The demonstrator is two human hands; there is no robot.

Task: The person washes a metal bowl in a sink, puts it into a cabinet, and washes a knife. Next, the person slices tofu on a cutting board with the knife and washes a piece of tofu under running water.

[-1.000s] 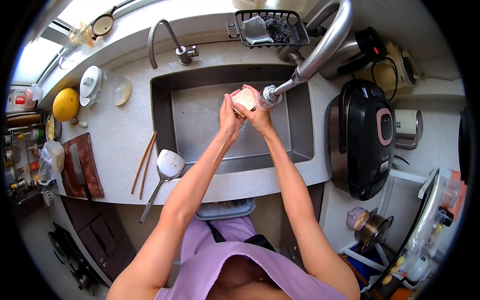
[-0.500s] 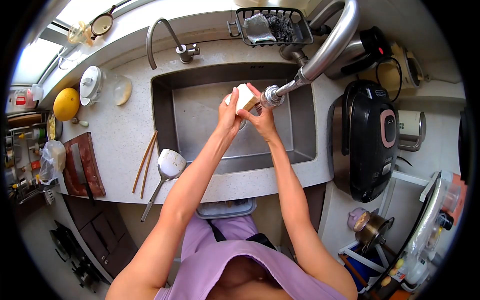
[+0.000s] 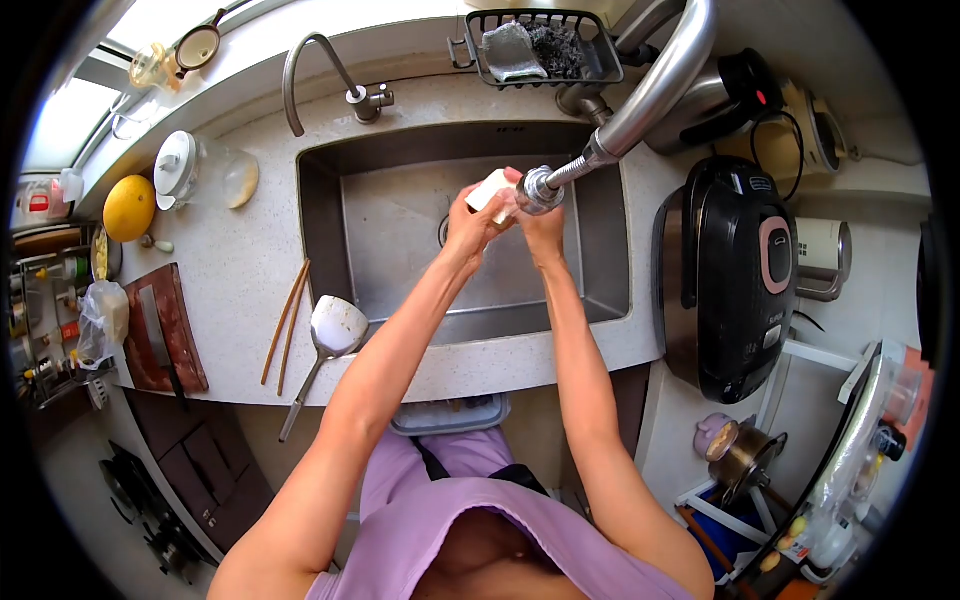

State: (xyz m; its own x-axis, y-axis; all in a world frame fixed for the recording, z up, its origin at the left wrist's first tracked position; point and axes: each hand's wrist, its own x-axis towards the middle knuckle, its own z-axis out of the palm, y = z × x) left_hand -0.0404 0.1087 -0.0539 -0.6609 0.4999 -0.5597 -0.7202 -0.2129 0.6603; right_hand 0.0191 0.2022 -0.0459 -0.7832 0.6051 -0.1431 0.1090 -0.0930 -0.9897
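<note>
A: Grip?
B: Left hand [image 3: 468, 222] closed round pale block [image 3: 489, 188], fingers wrapped on its lower end. Right hand [image 3: 540, 222] up vs. block's other side, fingertips touching it; how tight, can't tell, partly hidden by spray head [image 3: 539, 190].

A: Where's block?
B: Held up over sink [image 3: 400, 250], right at spray head, touching or nearly, can't tell which. Above back-right part of basin.

A: Around that?
B: Spray head hangs off big curved faucet arm [image 3: 655, 85] from upper right. Smaller tap [image 3: 310, 65] at sink's back-left edge. Wire rack [image 3: 540, 45] w/ sponge & scrubber behind sink.

A: Counter?
B: Left of sink: chopsticks [image 3: 285, 325], metal spatula [image 3: 330, 340] just beside them, both near front edge. Further left, cutting board [image 3: 160, 340] w/ cleaver on it, yellow fruit [image 3: 129, 207] above. Right of sink: black rice cooker [image 3: 735, 275].
</note>
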